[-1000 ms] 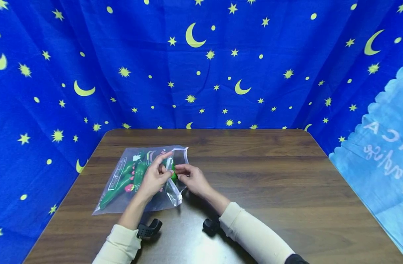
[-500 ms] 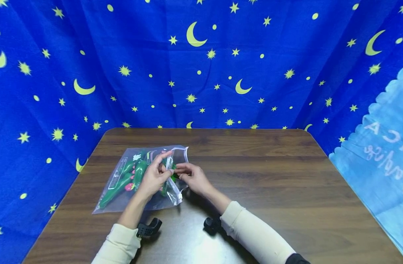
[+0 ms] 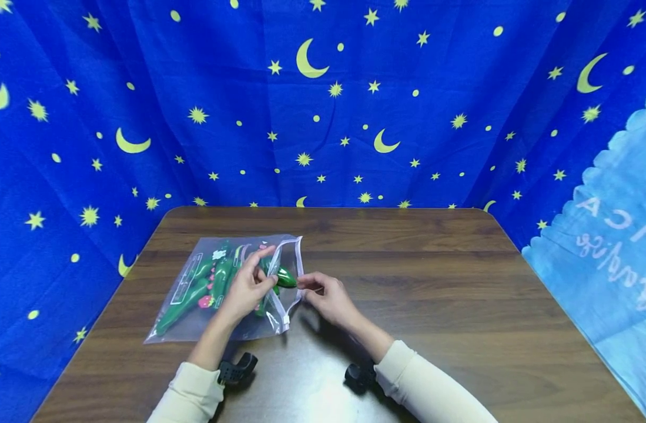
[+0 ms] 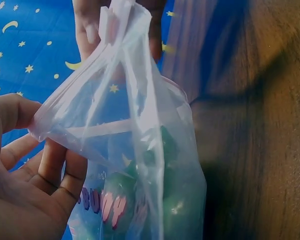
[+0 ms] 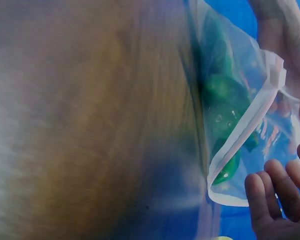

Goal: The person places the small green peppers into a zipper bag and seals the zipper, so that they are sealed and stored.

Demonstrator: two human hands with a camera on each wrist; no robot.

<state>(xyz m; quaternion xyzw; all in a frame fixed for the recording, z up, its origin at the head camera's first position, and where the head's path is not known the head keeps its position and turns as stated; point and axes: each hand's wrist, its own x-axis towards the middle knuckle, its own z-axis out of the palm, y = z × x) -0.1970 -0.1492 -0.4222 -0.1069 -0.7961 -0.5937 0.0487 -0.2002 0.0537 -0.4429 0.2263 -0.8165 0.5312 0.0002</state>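
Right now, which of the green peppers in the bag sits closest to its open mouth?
The green pepper poking up at the bag's open mouth, between left hand and right hand. The other peppers lie deeper, toward the closed end.

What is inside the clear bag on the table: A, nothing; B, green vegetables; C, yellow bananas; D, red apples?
B: long green vegetables show through the clear bag, and one pokes out at its open mouth between the left hand and right hand.

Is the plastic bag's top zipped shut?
No, the plastic bag gapes open between the left hand and right hand.
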